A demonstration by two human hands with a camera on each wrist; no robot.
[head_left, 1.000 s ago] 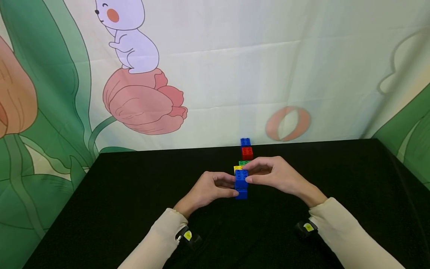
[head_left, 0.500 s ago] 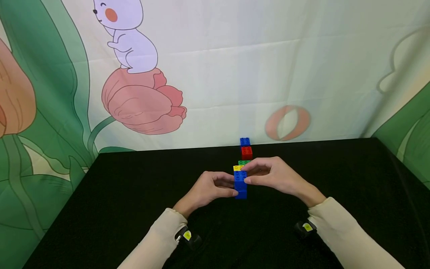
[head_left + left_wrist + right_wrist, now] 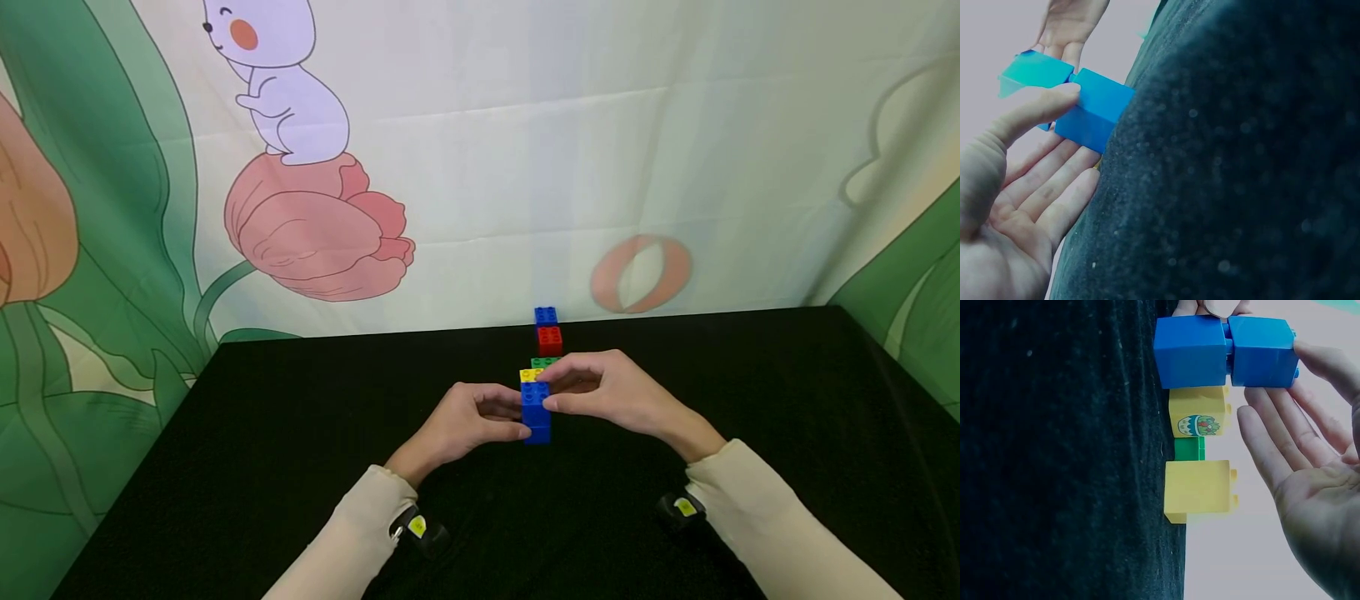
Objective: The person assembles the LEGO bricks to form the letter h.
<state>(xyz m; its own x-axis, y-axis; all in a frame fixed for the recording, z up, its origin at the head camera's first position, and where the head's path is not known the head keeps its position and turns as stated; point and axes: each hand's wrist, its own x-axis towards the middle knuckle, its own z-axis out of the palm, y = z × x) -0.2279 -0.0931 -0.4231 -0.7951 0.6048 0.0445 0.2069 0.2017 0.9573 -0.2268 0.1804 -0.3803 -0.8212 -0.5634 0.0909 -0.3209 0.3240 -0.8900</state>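
Two blue toy building blocks are stacked at the middle of the table. My left hand (image 3: 453, 425) grips the lower blue block (image 3: 1099, 103), its thumb near the joint between the two. With thumb and fingers, my right hand (image 3: 611, 392) pinches the upper blue block (image 3: 1263, 353) near its studded top. A narrow gap with studs showing separates it from the lower block in the right wrist view. Just behind stands a yellow block (image 3: 1197, 403) with a potted-plant picture, partly hidden by the right fingers in the head view.
Further back in line are a green block (image 3: 546, 363), a red block (image 3: 550, 340) and another blue block (image 3: 546, 315). The right wrist view shows a plain yellow block (image 3: 1197, 487). Behind the black-covered table (image 3: 337, 375) hangs a printed cloth (image 3: 480, 167).
The upper blue block has come down slightly onto the lower one, with the right hand still pinching it. The left hand has kept its place. The head view has shifted slightly.
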